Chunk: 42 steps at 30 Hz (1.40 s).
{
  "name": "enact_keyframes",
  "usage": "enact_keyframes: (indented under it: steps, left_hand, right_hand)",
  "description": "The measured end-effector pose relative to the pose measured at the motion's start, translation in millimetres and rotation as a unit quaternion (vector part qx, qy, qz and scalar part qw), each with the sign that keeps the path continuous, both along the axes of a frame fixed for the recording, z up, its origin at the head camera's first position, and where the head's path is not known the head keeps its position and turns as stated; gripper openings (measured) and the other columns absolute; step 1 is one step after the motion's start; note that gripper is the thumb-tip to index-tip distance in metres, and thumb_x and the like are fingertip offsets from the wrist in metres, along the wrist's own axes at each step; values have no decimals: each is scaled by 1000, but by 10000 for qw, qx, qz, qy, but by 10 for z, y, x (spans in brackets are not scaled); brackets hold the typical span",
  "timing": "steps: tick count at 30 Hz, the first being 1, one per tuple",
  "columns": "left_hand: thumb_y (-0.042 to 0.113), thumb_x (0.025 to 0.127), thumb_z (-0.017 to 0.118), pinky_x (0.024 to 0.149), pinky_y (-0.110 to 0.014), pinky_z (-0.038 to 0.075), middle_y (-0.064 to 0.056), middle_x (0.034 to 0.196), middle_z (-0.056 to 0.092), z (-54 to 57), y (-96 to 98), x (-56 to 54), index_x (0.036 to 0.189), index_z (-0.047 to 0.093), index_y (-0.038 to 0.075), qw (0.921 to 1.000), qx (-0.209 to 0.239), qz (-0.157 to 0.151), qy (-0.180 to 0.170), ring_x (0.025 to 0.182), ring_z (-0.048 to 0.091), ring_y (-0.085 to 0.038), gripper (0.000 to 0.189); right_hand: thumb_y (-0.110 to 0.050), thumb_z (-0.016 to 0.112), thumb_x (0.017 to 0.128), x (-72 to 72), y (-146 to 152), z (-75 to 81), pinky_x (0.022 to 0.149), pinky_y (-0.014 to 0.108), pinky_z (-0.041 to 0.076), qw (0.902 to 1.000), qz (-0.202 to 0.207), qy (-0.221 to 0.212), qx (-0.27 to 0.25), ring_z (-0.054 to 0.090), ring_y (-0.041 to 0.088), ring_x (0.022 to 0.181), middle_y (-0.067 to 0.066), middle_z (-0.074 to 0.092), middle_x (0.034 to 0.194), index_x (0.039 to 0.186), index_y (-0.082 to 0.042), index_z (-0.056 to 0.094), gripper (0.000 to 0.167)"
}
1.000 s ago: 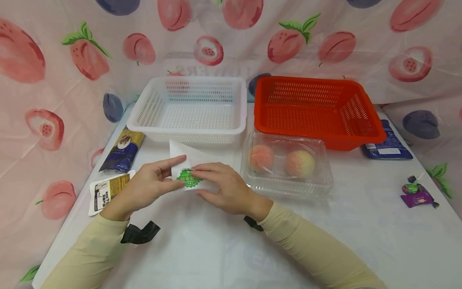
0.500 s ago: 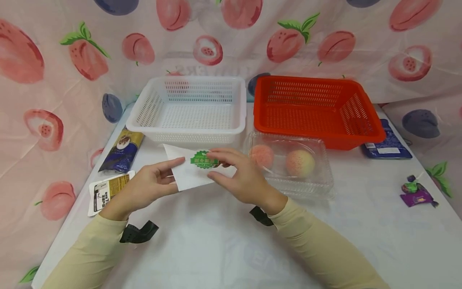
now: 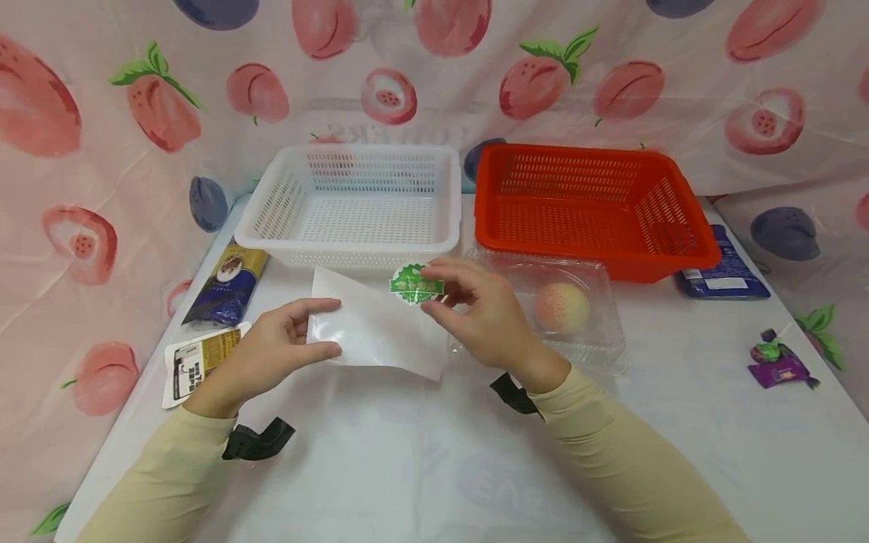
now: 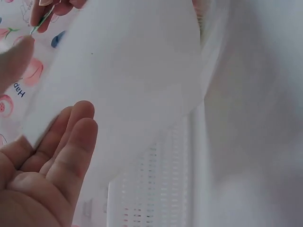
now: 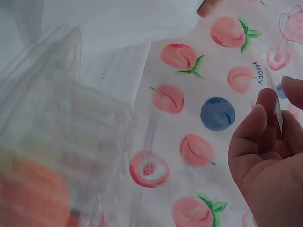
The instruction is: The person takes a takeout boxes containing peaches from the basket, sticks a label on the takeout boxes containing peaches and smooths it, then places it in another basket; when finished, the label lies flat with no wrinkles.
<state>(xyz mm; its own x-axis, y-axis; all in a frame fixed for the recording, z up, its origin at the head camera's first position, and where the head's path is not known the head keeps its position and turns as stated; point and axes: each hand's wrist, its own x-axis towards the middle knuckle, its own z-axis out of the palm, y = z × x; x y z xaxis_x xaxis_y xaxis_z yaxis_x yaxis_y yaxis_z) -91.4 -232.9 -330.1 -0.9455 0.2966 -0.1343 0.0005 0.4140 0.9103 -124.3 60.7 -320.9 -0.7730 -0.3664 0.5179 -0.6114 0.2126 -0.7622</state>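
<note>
A white sheet of backing paper [image 3: 373, 332] is pinched at its left edge by my left hand [image 3: 278, 343], thumb in front. In the left wrist view the sheet spreads from that hand [image 4: 47, 175] across the middle. My right hand [image 3: 489, 324] pinches a round green sticker [image 3: 409, 283] between thumb and fingers, just beyond the sheet's upper right edge. The sticker shows edge-on in the right wrist view, apart from the paper. Behind the right hand lies a clear plastic box [image 3: 584, 271] with a peach-like fruit [image 3: 562, 308] inside; another fruit is hidden in the head view.
A white basket [image 3: 349, 245] and a red basket [image 3: 563, 245] stand at the back. On the left lie a blue-and-gold packet [image 3: 227, 283] and a white-and-gold pouch [image 3: 197, 366]. On the right are a blue packet [image 3: 726, 275] and small purple and green wrapped sweets [image 3: 779, 366].
The sticker has come off the backing paper, moving up and right with my right hand, which now covers one fruit. My left hand keeps its grip on the paper, which hangs more open.
</note>
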Motion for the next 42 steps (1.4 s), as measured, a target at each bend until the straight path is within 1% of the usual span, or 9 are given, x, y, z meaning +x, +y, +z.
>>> enact_keyframes:
  steps: [5,9,12,15,19,26,33,39,42]
  left_hand:
    - [20,89,79,73,-21,48,-14,118,63,-31,1,-23,139,55,2,9982,-485,260,225,99,57,-18,58]
    - [20,90,77,63,-24,38,-11,100,53,-81,-24,-48,138,59,6,9941,-944,348,418,85,45,-20,53]
    - [18,92,74,63,-27,37,-14,103,56,-127,-51,-70,139,60,8,9915,-1191,342,408,83,43,-22,50]
    - [19,93,73,74,-30,41,-15,133,57,-171,-81,-87,140,60,9,9889,-1411,299,355,101,46,-25,49]
    - [22,93,72,70,-32,40,-17,123,59,-222,-124,-105,140,60,10,9867,-1606,194,161,96,45,-26,50]
    - [25,95,70,64,-32,37,-12,101,55,-313,-183,-140,140,60,11,9850,-1719,41,-128,92,45,-26,49]
    - [25,94,71,86,-41,41,-23,141,51,-406,-203,-175,140,60,10,9834,-1787,-31,-313,112,45,-32,49]
    - [25,94,71,80,-38,42,-18,128,56,-468,-217,-186,136,64,11,9847,-1682,-93,-440,107,47,-30,45]
    - [24,95,70,88,-42,46,-18,132,58,-494,-220,-186,131,68,10,9850,-1652,-120,-475,116,50,-32,39]
  right_hand:
    - [5,77,84,-5,139,37,74,27,56,9987,-405,-125,289,62,20,78,15,66,117,115,4,70,32]
    - [5,77,83,-10,279,66,75,24,55,9960,-667,-406,436,62,20,80,12,66,116,115,3,72,32]
    - [5,76,84,-30,405,75,75,20,53,9931,-852,-596,543,60,21,81,11,66,113,115,2,72,31]
    - [3,75,86,-63,553,72,74,17,51,9891,-1081,-638,765,59,20,82,9,67,110,115,1,72,28]
    - [-1,74,89,-94,748,55,71,15,48,9806,-1414,-522,1253,58,20,81,8,68,109,113,0,74,24]
    - [-12,68,93,-103,971,20,65,23,47,9651,-1699,-1033,1706,55,21,81,8,66,103,115,-2,74,24]
    - [-14,67,93,-95,1110,-23,80,39,50,9508,-1800,-1459,2056,60,25,88,10,67,111,117,-4,72,26]
    - [-15,67,95,-80,1204,-70,81,42,54,9423,-1827,-1668,2255,64,26,92,12,66,118,120,-5,71,27]
    - [-15,69,95,-69,1221,-81,79,41,54,9413,-1803,-1712,2285,64,27,92,14,66,119,120,-4,71,28]
